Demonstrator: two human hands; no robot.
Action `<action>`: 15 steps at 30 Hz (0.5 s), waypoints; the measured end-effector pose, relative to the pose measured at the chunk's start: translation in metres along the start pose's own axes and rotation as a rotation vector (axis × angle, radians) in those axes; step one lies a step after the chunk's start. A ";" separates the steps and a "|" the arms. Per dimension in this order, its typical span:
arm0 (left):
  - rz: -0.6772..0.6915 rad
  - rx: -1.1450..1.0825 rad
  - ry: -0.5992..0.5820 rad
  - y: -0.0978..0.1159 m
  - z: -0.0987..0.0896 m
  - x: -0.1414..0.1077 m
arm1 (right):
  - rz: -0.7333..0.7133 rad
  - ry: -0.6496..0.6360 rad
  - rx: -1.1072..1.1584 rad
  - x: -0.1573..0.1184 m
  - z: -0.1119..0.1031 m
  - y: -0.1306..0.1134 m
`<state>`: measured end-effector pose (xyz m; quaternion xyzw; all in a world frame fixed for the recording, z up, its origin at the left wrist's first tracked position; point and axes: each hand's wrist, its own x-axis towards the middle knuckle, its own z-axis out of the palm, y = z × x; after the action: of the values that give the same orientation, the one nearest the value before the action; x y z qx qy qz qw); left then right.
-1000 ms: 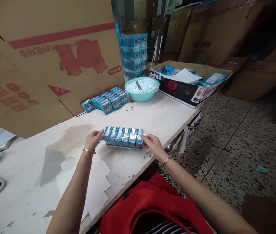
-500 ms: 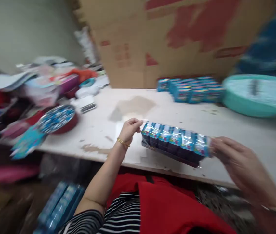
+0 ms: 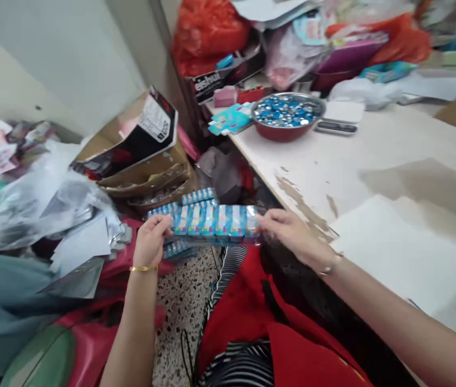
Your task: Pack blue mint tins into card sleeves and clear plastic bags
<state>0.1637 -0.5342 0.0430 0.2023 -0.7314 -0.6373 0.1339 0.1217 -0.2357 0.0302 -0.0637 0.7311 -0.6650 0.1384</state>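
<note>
A clear-wrapped row of small blue boxes [image 3: 215, 221] is stretched level between my hands, beyond the table's left edge. My left hand [image 3: 153, 239], with a gold bracelet at the wrist, pinches its left end. At the right end, the fingers of my right hand [image 3: 292, 234] are closed on the wrap. Similar wrapped packs [image 3: 198, 195] lie stacked just behind and below the held one, which partly hides them.
On the white table [image 3: 373, 161] sit a bowl of blue and silver pieces [image 3: 286, 115] and a small scale [image 3: 340, 115]. An open carton [image 3: 147, 145] stands behind the packs. Plastic bags [image 3: 50, 183] and red plastic seating [image 3: 94, 344] are at left.
The view has swung left. Both hands have carried the wrapped row of boxes from above the table to beside its left edge, near the stacked packs.
</note>
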 end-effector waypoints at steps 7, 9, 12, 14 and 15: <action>-0.407 0.143 0.376 -0.193 -0.147 0.055 | 0.599 -0.248 0.004 0.105 0.221 0.126; -0.499 0.149 0.432 -0.239 -0.170 0.067 | 0.670 -0.257 -0.060 0.126 0.272 0.161; -0.607 0.148 0.518 -0.297 -0.193 0.088 | 0.743 -0.263 -0.152 0.157 0.328 0.211; -0.645 0.146 0.567 -0.330 -0.204 0.104 | 0.767 -0.266 -0.202 0.175 0.353 0.242; -0.652 0.147 0.585 -0.345 -0.210 0.112 | 0.774 -0.271 -0.223 0.183 0.363 0.256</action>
<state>0.2029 -0.8073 -0.2729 0.6032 -0.6042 -0.5084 0.1125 0.0749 -0.6057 -0.2723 0.1144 0.7436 -0.4666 0.4650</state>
